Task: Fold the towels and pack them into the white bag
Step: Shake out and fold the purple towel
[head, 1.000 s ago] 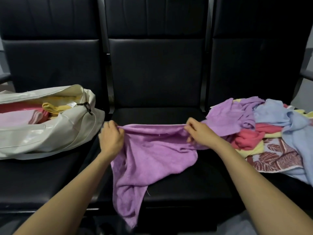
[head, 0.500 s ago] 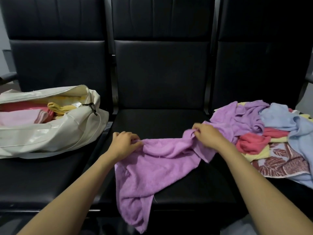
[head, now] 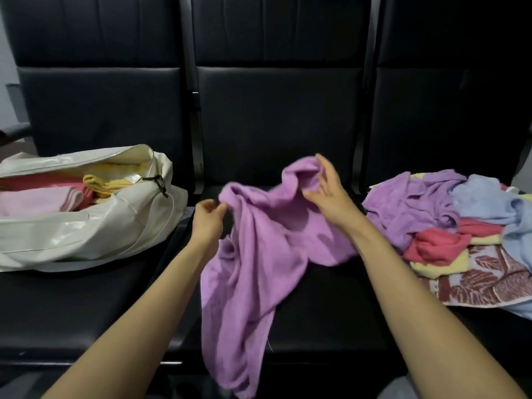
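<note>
White vinyl on my far left: the bag lies on its side on the left seat, its mouth gaping toward the middle, with folded pink, red and yellow towels packed inside. Next across, my left hand sits at the near-left corner of the purple towel, thumb and fingertips pinched together on that edge; the grip looks light, and I cannot tell how much cloth is actually caught. That towel lies crumpled on the middle seat, its long axis running from a raised bunch at the far right down toward me, the loose tail hanging over the seat's front edge at the lower left. My right hand is on the bunched far end, fingers spread and released, palm resting against the cloth with the fingertips touching the raised fold. On the right seat, the pile of unfolded purple, blue, red and yellow towels sits on a leaf-print one, just beside my right forearm.
</note>
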A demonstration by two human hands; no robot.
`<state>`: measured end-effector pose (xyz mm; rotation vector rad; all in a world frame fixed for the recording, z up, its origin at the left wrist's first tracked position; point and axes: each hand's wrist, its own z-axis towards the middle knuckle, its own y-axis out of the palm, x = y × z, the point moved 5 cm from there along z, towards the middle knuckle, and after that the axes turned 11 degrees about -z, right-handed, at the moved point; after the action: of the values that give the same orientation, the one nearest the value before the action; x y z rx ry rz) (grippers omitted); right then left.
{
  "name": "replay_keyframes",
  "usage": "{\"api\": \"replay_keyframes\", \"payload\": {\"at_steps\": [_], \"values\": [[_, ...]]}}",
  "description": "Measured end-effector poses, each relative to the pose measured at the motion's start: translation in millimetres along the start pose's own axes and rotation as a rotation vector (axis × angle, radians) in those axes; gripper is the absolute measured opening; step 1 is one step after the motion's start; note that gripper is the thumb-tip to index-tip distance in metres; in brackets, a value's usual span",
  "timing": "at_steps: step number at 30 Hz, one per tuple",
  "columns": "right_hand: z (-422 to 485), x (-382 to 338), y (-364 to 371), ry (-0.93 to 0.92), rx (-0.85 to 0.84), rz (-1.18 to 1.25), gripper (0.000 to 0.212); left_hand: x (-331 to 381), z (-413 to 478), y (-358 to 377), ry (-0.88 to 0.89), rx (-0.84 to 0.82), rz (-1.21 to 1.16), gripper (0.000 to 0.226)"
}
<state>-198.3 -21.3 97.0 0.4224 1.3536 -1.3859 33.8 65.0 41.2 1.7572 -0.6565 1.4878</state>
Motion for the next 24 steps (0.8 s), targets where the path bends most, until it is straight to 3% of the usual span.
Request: {"api": "replay_keyframes", "payload": {"at_steps": [2,5,8,12,14,17,20,24], "values": [[-5,-4,7,0.03,-0.063,-0.074,0.074,-2,0,-9,0.038,0.04,0.206,0.047],[-25,8,30,0.144,-0.375,-0.458,0.043,-15,-9,-7,0.133,-0.143,0.692,0.049],[-51,14,65,0.066,-0.572,-0.711,0.022,-33,-12,-11,0.149,-0.307,1.036,0.044],[-81,9,106,-0.093,-0.651,-0.784,0.038,-19,-15,-29,0.197,-0.115,0.831,0.023],[-94,14,117,-0.114,-0.715,-0.847,0.052,-17,-18,-35,0.175,-0.148,0.852,0.016],[-96,27,109,-0.02,-0.715,-0.97,0.056,-26,-32,-38,0.132,-0.376,0.979,0.026],[-80,51,75,0.139,-0.661,-1.051,0.052,-29,-43,-40,0.134,-0.48,0.973,0.042],[-63,96,5,0.339,-0.423,-1.227,0.049,-35,-52,-36,0.209,-0.532,1.304,0.053]]}}
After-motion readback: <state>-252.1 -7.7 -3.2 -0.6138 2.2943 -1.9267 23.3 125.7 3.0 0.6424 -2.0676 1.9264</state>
